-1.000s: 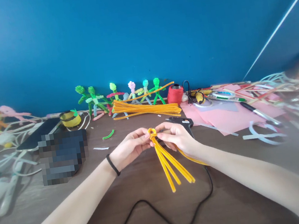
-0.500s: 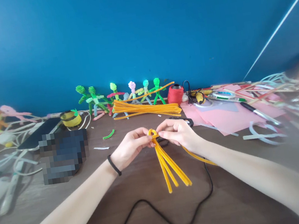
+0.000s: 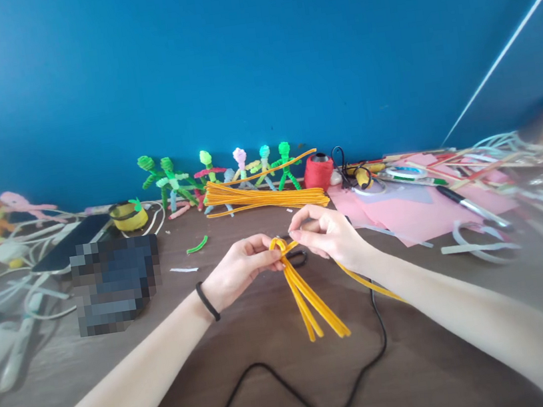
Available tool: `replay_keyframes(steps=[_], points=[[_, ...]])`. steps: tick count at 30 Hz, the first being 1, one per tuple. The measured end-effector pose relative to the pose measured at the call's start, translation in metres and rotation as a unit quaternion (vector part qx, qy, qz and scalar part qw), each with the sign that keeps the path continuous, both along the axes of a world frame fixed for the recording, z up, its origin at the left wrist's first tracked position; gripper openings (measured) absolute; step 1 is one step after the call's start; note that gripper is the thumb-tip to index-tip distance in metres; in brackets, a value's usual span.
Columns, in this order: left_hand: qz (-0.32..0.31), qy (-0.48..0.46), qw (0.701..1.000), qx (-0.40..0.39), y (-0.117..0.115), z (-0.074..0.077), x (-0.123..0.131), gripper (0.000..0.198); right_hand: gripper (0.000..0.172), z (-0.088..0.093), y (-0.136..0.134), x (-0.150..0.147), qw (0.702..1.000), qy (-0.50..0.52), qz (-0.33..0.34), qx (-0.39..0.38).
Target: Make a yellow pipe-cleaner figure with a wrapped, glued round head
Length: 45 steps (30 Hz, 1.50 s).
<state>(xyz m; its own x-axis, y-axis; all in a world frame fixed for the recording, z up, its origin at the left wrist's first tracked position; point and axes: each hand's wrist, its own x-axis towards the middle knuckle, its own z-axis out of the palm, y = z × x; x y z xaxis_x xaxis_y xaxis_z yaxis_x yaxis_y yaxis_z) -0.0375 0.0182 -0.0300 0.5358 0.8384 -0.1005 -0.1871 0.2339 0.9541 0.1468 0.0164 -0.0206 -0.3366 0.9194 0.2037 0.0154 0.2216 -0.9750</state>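
Between my hands hangs a bunch of yellow-orange pipe cleaners point(image 3: 311, 295), bent into a small loop at the top with several loose ends fanning downward. My left hand point(image 3: 246, 261), closed, pinches the bunch just beside the loop; a black band circles that wrist. Slightly right of the loop, my right hand point(image 3: 327, 235) pinches one pipe cleaner strand point(image 3: 291, 246) that runs from the bunch. The strand's long tail point(image 3: 374, 285) comes out under my right hand and passes along the forearm. Behind both hands lies a bundle of uncut yellow-orange pipe cleaners point(image 3: 265, 194).
Several pipe-cleaner figures point(image 3: 286, 164) lean against the blue wall. A red spool point(image 3: 318, 171) stands beside pink paper sheets point(image 3: 404, 212). At left are a dark phone point(image 3: 75, 241), a yellow tape roll point(image 3: 129, 218) and white cables. A black cord point(image 3: 298, 395) curves across the table in front.
My right hand has moved slightly right and up, away from the loop, drawing the strand out. My left hand keeps its pinch, and the hanging ends have shifted a little.
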Motion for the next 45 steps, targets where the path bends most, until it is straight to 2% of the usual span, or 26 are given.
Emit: replay_keyframes(steps=[6, 12, 18, 26, 36, 45], points=[[-0.01, -0.008, 1.0, -0.026, 0.001, -0.001, -0.001, 0.011, 0.02, -0.002, 0.003, 0.002, 0.999, -0.031, 0.011, -0.011], [0.007, 0.009, 1.0, -0.028, 0.0, 0.0, 0.0, 0.011, 0.022, -0.002, 0.002, 0.0, 0.996, -0.078, 0.049, -0.014], [0.001, -0.007, 1.0, -0.029, -0.001, -0.001, 0.0, 0.011, 0.025, -0.003, 0.0, -0.002, 0.996, -0.081, 0.042, -0.018], [0.001, -0.003, 1.0, -0.027, -0.002, 0.001, 0.002, 0.011, 0.015, -0.003, -0.002, -0.004, 0.992, -0.111, 0.054, -0.004], [-0.004, -0.02, 0.999, -0.042, -0.001, -0.008, 0.002, 0.006, 0.014, -0.008, -0.001, -0.003, 0.988, -0.146, 0.038, 0.024], [0.006, -0.017, 0.999, -0.037, -0.001, -0.016, 0.004, 0.014, 0.017, -0.009, -0.001, -0.002, 0.987, -0.154, 0.028, 0.038]])
